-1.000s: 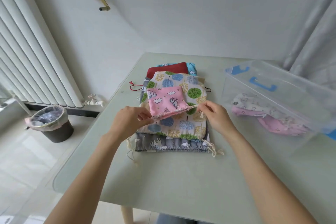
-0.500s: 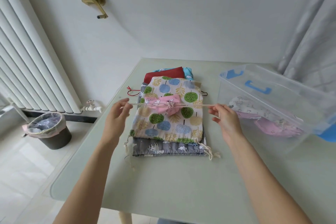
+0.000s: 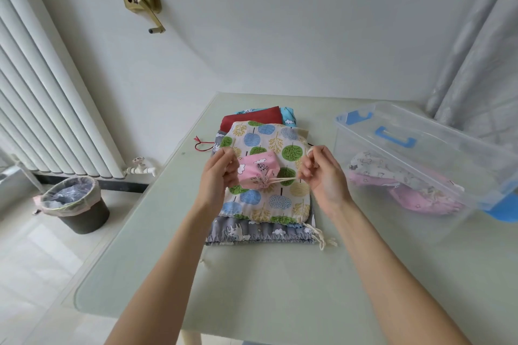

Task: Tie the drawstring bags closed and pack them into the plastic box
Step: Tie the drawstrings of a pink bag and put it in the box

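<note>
Now that its mouth has puckered shut, the small pink bag (image 3: pixel 256 173) hangs above the tree-print bag (image 3: pixel 269 199) on the bench (image 3: pixel 252 283). Both hands have drawn inward from their wide pull: the left hand (image 3: pixel 217 176) pinches cord, the right hand (image 3: pixel 322 176) likewise (a loop over one finger). Knotting looks next, then the plastic box (image 3: pixel 420 165).

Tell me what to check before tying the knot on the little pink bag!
1. Pink bag mouth pulled shut: ok, it is gathered tight.
2. Right hand has the cord: ok, it pinches it.
3. Left hand has its cord end: cannot tell, fingers hide it.
4. Knot tied: not ok, none visible yet.
5. Plastic box open with room: ok, no lid, few bags inside.
</note>
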Available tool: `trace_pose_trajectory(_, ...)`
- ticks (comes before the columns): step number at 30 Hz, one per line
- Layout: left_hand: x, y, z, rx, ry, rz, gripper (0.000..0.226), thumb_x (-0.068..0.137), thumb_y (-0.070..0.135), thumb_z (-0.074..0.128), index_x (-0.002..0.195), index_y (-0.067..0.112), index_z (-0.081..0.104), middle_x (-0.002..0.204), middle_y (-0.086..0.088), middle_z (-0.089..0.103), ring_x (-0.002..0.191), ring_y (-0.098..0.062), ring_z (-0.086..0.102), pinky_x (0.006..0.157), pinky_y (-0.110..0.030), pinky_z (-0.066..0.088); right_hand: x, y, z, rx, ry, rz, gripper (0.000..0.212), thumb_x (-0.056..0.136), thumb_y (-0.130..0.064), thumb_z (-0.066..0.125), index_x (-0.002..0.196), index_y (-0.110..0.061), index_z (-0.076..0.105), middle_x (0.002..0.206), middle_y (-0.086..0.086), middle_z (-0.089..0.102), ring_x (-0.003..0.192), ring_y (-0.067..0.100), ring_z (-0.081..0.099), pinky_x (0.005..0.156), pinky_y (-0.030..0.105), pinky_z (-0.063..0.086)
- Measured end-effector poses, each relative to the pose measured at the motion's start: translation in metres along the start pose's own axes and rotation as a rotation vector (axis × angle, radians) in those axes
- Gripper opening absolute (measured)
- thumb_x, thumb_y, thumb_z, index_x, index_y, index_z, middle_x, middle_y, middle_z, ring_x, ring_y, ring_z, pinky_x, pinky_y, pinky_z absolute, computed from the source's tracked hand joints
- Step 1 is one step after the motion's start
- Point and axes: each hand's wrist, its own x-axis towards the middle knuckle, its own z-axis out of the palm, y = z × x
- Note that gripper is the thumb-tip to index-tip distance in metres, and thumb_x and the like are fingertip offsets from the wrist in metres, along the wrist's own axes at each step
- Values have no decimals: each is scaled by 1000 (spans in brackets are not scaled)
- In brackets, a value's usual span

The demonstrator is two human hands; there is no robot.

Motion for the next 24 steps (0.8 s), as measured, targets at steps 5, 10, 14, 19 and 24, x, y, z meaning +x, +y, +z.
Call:
trace_pose_trajectory(5,-4,-8,-13,114,-27,-9,30,92,7,45,65,15,35,55,9,30,49,-8,20,45,-19,19,-6,0,-5,-199,49,9,27,100,-8,38,73,-11,41,58,-3,36,48,9,30,48,21,31)
trace_pose_trajectory(10,-17,-4,-17,101,-142,-53,31,94,32,43,76,9,55,63,2,53,51,-11,42,52,-25,38,-10,-2,-6,-449,-47,44,21,93,-24,51,84,-6,57,64,2,47,54,12,46,60,27,44)
trace_pose_trajectory(14,-17,14,-13,153,-277,-107,51,95,44,29,106,11,65,97,-8,68,69,-20,64,65,-30,55,-1,-12,1,-410,-110,194,37,92,-34,48,106,-2,61,83,6,62,68,15,58,70,30,50)
trace_pose_trajectory(19,-7,10,3,549,-234,185,29,98,10,43,119,20,61,115,1,66,102,-11,64,77,-27,56,1,1,18,-737,-227,189,18,92,-7,54,107,-7,64,93,5,66,73,14,59,72,27,53)
trace_pose_trajectory(24,3,16,10,853,-312,343,38,92,23,36,118,40,57,123,13,59,115,3,47,97,-27,42,3,3,33,-787,-298,85,21,85,-15,67,103,-6,67,79,5,67,67,19,62,67,30,52)
